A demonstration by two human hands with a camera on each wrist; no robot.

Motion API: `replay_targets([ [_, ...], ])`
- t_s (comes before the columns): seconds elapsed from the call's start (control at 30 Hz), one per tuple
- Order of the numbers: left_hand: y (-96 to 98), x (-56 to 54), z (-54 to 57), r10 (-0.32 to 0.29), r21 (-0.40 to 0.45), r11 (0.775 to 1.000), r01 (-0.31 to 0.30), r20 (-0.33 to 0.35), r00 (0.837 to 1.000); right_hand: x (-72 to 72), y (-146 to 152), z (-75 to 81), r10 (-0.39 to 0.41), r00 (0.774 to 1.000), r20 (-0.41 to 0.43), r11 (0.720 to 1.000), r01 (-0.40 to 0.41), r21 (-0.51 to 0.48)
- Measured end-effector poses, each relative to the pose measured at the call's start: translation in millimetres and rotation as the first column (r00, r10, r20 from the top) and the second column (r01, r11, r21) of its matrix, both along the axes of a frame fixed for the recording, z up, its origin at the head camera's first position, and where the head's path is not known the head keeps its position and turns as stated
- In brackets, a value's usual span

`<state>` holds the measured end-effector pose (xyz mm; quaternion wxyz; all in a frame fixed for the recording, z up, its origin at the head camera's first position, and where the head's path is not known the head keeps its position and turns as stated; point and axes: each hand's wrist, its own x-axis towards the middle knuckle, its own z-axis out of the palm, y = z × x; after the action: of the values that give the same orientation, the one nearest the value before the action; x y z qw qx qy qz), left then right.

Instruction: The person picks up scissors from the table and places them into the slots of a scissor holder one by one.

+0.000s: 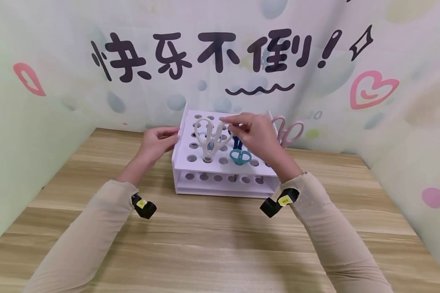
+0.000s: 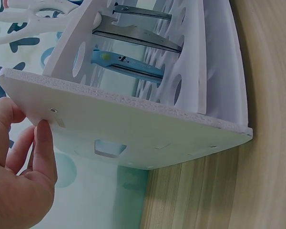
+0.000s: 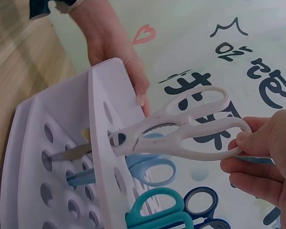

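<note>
White kitchen scissors (image 3: 169, 126) stand with their blades down through a hole in the white rack (image 1: 223, 193), handles above the top board and spread apart. My right hand (image 1: 256, 132) pinches one handle loop between thumb and fingertips. At the rack's left side, my left hand (image 1: 157, 142) rests its fingertips against the outer face of the side panel (image 2: 133, 121). Next to the white pair, teal scissors (image 1: 240, 156), dark blue scissors (image 3: 200, 200) and light blue scissors (image 3: 155, 171) sit in other holes. Blades show between the boards in the left wrist view.
Pink-handled scissors (image 1: 287, 130) stand at the rack's right side, partly hidden by my right forearm. The rack stands on a wood-grain table (image 1: 212, 244), close to a printed backdrop (image 1: 205, 93) with large dark characters.
</note>
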<state>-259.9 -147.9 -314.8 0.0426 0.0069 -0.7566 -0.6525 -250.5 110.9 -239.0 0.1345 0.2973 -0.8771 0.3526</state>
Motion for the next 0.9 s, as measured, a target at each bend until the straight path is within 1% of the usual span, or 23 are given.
replay_targets([
  [0.1,-1.4,0.7,-0.6,-0.004,-0.003,1.0,0.004,0.006,1.0,0.5,0.0,-1.9,0.003,1.0,-0.023,1.0,-0.003,0.012],
  [0.23,-3.6,1.8,-0.5,-0.009,-0.017,1.0,0.009,0.014,1.0,0.2,-1.2,-3.7,0.013,0.999,-0.032,1.0,-0.013,0.017],
  [0.53,-6.2,-0.6,3.4,-0.008,-0.023,1.0,0.008,0.011,1.0,-4.6,-2.1,-4.8,0.034,0.999,-0.012,0.999,-0.034,0.0],
  [0.7,-5.0,-0.9,2.1,-0.011,-0.016,1.0,0.012,0.053,0.999,-4.8,0.1,-5.8,0.039,0.999,0.035,0.999,-0.039,0.002],
  [0.8,-4.7,-0.9,1.8,-0.017,-0.007,1.0,0.018,0.066,0.998,-3.6,2.7,-5.7,0.045,0.998,0.036,0.999,-0.045,0.013],
  [0.9,-4.9,-0.9,3.5,-0.041,-0.001,0.999,0.041,0.077,0.996,-2.0,5.5,-3.8,0.035,0.999,0.023,0.999,-0.036,0.031],
])
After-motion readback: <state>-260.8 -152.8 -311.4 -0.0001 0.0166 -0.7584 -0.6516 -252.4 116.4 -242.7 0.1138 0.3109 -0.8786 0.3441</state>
